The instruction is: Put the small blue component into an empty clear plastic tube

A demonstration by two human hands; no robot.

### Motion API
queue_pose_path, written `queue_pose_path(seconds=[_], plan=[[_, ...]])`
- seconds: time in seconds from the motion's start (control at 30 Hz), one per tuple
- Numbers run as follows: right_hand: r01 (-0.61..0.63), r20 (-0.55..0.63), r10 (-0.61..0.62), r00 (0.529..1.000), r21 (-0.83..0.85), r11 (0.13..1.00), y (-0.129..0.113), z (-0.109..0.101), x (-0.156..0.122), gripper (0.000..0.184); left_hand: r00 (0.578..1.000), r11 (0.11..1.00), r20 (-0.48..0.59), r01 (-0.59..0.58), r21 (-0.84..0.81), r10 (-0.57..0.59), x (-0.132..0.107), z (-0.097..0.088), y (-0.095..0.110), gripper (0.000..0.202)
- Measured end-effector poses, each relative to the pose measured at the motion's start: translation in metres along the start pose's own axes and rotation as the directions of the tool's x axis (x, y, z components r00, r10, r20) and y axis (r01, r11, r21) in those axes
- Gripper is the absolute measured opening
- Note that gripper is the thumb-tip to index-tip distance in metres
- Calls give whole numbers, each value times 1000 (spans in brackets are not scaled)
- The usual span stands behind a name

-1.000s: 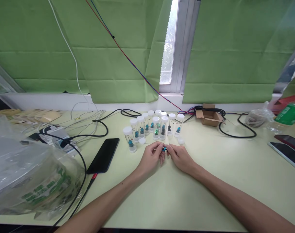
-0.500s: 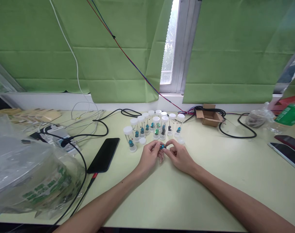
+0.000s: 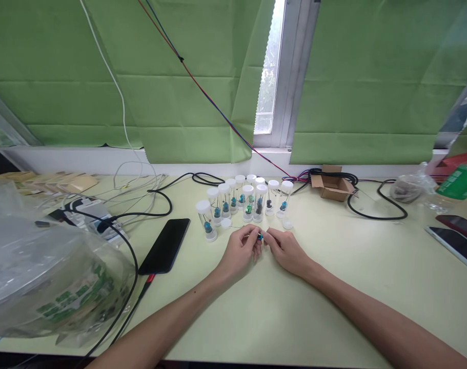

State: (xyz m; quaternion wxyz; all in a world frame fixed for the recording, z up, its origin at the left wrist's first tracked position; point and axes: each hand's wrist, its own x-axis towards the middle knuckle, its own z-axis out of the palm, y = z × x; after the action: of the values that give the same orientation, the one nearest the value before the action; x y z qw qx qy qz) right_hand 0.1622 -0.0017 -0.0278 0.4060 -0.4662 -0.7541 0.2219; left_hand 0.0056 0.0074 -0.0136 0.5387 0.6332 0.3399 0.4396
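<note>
My left hand (image 3: 241, 251) and my right hand (image 3: 287, 249) meet at the middle of the pale green table (image 3: 333, 287). Both pinch a small blue part (image 3: 260, 236) with thin wire leads between their fingertips. Just behind the hands stand several clear tubes with white caps (image 3: 241, 202), each holding a small blue or green part. One tube (image 3: 207, 220) stands apart at the left. Two loose white caps lie on the table: one cap (image 3: 226, 223) left of the hands, another cap (image 3: 287, 224) to their right.
A black phone (image 3: 164, 246) on a cable lies left of my hands. A big clear plastic bag (image 3: 44, 277) fills the left. Cables (image 3: 371, 205), a small open cardboard box (image 3: 332, 185) and a crumpled bag (image 3: 408, 187) sit at the back. Flat dark devices (image 3: 454, 233) lie far right.
My right fingers opened around the blue part half a second ago and have closed back into a pinch on it. Both hands stay in the same spot.
</note>
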Motion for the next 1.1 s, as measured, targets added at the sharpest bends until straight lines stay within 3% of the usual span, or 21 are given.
queue_pose_path(seconds=[0.37, 0.53, 0.8, 1.1], plan=[[-9, -29, 9, 1000, -19, 1000, 0, 0, 1, 41, 1000, 1000, 12, 5, -2, -5, -1, 2, 4, 30], [-69, -20, 70, 997, 31, 997, -4, -1, 0, 28, 999, 999, -32, 11, -47, -12, 1, 1, 2, 29], [-25, 18, 24, 1000, 55, 998, -2, 0, -1, 17, 999, 997, -43, 15, -81, -18, 3, -1, -1, 28], [-1, 7, 1, 1000, 12, 1000, -1, 0, 0, 34, 1000, 1000, -12, -6, -8, 6, 0, 0, 1, 29]])
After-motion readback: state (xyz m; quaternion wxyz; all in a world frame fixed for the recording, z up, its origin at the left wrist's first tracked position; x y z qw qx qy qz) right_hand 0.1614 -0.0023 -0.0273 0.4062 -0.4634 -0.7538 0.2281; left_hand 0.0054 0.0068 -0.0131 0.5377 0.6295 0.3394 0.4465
